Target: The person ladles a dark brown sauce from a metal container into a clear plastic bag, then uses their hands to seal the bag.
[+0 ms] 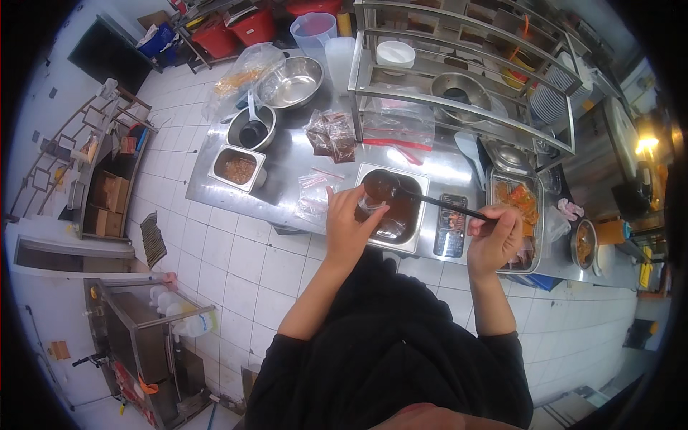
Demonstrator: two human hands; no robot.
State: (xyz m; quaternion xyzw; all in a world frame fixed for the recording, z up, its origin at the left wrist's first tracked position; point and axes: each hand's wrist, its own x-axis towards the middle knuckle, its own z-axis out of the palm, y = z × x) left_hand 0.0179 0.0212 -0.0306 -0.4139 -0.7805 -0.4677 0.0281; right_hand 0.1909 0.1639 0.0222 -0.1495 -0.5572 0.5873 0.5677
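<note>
My left hand (pixel 348 217) holds a small clear plastic bag (pixel 372 204) between thumb and fingers, over a rectangular stainless steel pan (pixel 423 215) of brown sauce (pixel 404 214). In my right hand (pixel 495 236) is the handle of a black ladle (pixel 446 203). Brown liquid shows in the ladle's bowl (pixel 380 184), which is above the pan right by the bag's mouth. Whether the bowl touches the bag cannot be told. Part of the bag is hidden by my left hand. A clear film-like patch (pixel 391 228) shows at the pan's near side.
Flat plastic bags (pixel 317 194) and filled brown sachets (pixel 332 134) lie left of the pan. A phone (pixel 451 226) lies to its right, before a tray of orange food (pixel 518 201). Further left stand a small food pan (pixel 237 167) and a pot (pixel 251 126). A metal rack (pixel 462 102) rises behind.
</note>
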